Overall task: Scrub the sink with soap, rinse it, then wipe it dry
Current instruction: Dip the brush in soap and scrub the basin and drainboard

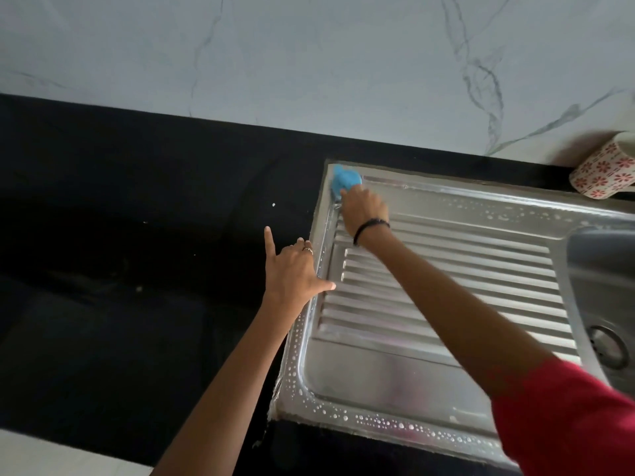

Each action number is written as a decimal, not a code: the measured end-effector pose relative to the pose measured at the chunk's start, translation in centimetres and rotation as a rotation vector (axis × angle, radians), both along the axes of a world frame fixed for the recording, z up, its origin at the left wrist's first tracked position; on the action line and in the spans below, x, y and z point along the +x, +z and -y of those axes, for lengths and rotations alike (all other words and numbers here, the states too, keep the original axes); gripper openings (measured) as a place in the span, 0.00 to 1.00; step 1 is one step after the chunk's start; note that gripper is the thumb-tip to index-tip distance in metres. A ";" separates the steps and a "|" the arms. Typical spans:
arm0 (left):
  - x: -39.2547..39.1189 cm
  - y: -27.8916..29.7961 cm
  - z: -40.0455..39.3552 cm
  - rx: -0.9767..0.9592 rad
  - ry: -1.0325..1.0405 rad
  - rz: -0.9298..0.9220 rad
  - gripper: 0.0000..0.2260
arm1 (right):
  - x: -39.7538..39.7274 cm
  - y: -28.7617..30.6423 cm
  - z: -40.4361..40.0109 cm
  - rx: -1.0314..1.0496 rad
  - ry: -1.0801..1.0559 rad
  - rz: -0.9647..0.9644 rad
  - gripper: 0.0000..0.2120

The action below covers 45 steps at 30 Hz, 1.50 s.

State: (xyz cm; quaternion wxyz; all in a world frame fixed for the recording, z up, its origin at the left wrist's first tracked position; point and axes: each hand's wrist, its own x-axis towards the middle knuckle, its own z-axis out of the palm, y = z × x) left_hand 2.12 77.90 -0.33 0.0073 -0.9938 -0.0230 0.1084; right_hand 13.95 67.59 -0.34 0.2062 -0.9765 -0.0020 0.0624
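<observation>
Right hand working a blue cloth at the far left corner of the sink's drainboard.

The right hand (365,208) presses the blue cloth (345,180) against the far left corner of the steel sink (446,207); its fingers curl over the cloth, their exact grip hidden by the back of the hand. The left hand (296,269) rests on the sink's left rim, fingers spread, with the thumb on the ribbed drainboard (446,269) and the little finger raised over the black countertop (137,218). Droplets bead along the rim. The basin and drain (608,345) lie at the right edge. A patterned cup (604,170) stands by the marble wall (309,63).
</observation>
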 end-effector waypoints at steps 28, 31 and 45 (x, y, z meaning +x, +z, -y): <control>4.2 -1.1 2.4 -0.110 -0.024 0.023 0.42 | 2.2 -1.1 1.4 0.724 -0.224 -0.282 0.21; 4.2 -1.1 2.7 -0.068 -0.012 0.029 0.39 | 1.0 -0.5 3.3 0.546 -0.146 -0.255 0.23; 6.3 -1.0 19.3 -0.329 -0.385 0.466 0.18 | -3.1 3.3 30.5 0.569 -0.298 -0.265 0.19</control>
